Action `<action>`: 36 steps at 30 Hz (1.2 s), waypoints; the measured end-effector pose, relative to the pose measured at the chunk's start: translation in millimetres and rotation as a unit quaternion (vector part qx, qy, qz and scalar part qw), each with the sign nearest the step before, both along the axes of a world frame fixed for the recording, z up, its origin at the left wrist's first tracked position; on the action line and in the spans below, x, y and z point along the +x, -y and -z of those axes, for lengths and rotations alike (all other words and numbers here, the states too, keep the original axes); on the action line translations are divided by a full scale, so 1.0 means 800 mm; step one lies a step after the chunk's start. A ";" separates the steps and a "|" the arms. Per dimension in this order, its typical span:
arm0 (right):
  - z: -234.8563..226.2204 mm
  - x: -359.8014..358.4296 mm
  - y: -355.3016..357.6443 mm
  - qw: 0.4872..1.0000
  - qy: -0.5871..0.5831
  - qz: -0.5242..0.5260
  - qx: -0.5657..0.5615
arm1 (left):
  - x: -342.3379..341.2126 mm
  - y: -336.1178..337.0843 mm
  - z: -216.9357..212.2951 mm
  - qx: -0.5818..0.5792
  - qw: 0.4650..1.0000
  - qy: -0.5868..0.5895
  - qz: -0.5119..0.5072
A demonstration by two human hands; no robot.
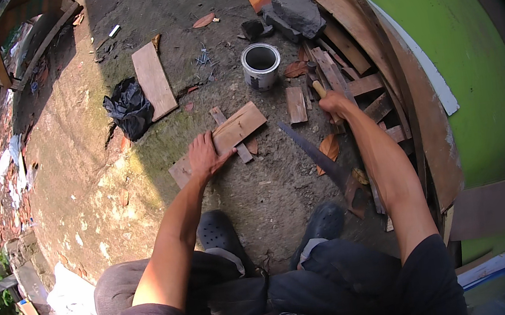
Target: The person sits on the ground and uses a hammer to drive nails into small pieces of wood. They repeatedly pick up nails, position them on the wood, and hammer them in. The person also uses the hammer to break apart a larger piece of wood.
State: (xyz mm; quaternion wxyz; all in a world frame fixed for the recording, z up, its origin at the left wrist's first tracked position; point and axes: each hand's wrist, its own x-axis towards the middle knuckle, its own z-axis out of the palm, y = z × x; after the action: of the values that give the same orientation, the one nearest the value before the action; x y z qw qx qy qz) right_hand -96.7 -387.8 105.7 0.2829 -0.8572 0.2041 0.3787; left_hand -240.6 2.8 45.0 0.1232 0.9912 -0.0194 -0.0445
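My left hand [204, 156] lies across a short wooden board [240, 124], its fingers at the far edge and the thumb along the near one, holding it on the ground. The board rests slantwise over a thinner wood strip [243, 152]. In my right hand [336, 105] is the light wooden handle of a hammer [312, 73], whose dark head points away from me, beside stacked scrap wood. A handsaw [318, 156] lies on the ground between my hands, nearer the right forearm. A small wood block [296, 104] sits just left of the hammer.
Ahead stands an open metal can [262, 78], with loose nails [204, 58] to its left. A black plastic bag [129, 108] and a flat board [154, 81] lie farther left. Dark stones [294, 14] and leaning planks [370, 33] line the right side, by a green surface [464, 66].
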 end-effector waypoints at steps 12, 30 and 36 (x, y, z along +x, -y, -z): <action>0.053 -0.014 0.013 0.895 -0.017 0.309 0.320 | -0.002 0.005 0.019 -0.058 0.995 0.076 -0.002; -0.067 -0.138 -0.130 0.921 0.151 0.172 0.316 | 0.003 0.007 0.035 -0.127 0.978 0.109 -0.125; 0.014 -0.223 -0.165 0.924 0.300 0.065 0.229 | 0.000 0.013 0.039 -0.096 0.974 0.146 -0.144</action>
State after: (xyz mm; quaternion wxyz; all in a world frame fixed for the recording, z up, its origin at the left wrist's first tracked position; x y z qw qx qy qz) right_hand -275.1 -256.0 94.9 0.5435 -0.8275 0.0722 0.1210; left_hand -240.8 -7.4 13.4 0.2187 0.9629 0.1018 0.1214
